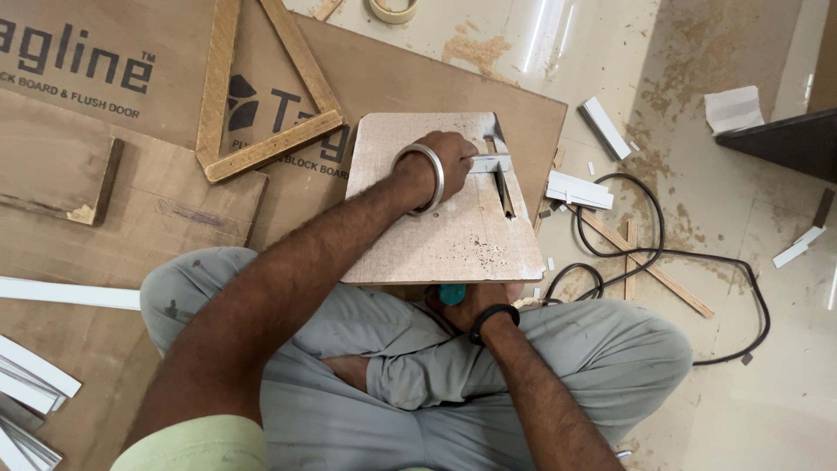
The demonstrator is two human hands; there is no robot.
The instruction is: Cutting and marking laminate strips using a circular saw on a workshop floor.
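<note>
White strip (490,162) is being pressed flat across a slot (504,185) near the far edge of the board (436,235), which is being carried over the lap. Fingers could be caught, judging by how close they are lying to the slot where a blade may be rising; the strip could also be kicked sideways if pressure is eased. Left hand (446,157) is being held palm-down, closed over the strip, arm stretched forward. Right hand (478,303) is being kept under the board's near edge, wrapped round a teal tool (452,294).
</note>
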